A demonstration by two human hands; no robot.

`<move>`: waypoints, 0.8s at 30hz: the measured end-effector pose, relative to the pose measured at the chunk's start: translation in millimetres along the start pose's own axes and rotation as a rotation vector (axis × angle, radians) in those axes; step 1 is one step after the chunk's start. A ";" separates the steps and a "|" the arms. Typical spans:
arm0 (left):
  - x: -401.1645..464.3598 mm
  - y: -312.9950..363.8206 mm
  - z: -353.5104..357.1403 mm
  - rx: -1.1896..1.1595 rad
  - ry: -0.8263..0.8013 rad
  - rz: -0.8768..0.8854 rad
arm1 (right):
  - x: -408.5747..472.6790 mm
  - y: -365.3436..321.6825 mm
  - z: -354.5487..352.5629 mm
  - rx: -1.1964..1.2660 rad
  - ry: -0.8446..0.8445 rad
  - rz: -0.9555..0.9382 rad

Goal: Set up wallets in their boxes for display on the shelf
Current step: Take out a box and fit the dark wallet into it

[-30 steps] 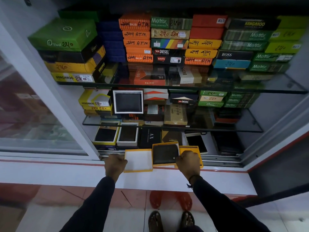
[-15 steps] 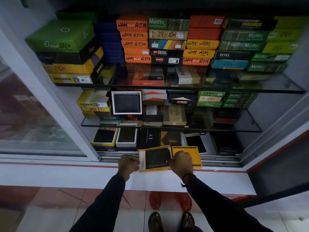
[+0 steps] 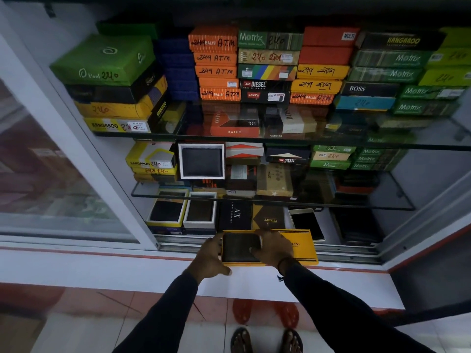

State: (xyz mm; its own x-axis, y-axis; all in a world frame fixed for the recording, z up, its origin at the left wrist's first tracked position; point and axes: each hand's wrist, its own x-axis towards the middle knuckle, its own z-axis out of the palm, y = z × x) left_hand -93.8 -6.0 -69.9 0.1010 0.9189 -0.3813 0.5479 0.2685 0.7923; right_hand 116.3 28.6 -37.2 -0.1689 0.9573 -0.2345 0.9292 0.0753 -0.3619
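Note:
A dark wallet (image 3: 239, 247) lies in an open yellow box (image 3: 242, 263) at the front of the cabinet's bottom level, above the white ledge (image 3: 127, 271). My left hand (image 3: 210, 257) grips the box's left side. My right hand (image 3: 272, 247) presses on the wallet's right edge with its fingertips. Under my right hand and sticking out to the right is the yellow Balisi lid (image 3: 303, 247). Part of the box bottom is hidden by my hands.
Two open boxes with dark wallets (image 3: 167, 211) (image 3: 200, 210) sit at the bottom left, beside a black AX box (image 3: 235, 216) and a phone (image 3: 307, 224). A white-framed wallet box (image 3: 201, 161) stands on the middle glass shelf. Stacked boxes fill the upper shelves.
My left hand brought an empty yellow-edged tray rightward to the wallet's box. Both hands now hold one box, with the wallet in it, closer together over the lid.

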 end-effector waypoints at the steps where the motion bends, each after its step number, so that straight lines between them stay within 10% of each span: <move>1: 0.7 0.0 2.3 0.060 0.017 0.006 | 2.6 -1.6 0.2 -0.013 -0.064 -0.006; 18: 4.1 -10.0 9.5 0.046 0.120 0.159 | 36.0 -9.0 -5.6 0.196 -0.091 -0.017; 24: 1.5 -7.9 -10.0 -0.142 0.020 0.151 | 40.8 10.8 -36.9 0.660 -0.181 0.059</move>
State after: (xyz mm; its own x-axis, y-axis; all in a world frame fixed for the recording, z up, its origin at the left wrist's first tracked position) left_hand -106.3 -3.8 -72.0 0.1560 0.9568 -0.2452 0.4055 0.1644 0.8992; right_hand 131.6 78.7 -17.4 -0.2298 0.8884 -0.3974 0.5537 -0.2164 -0.8041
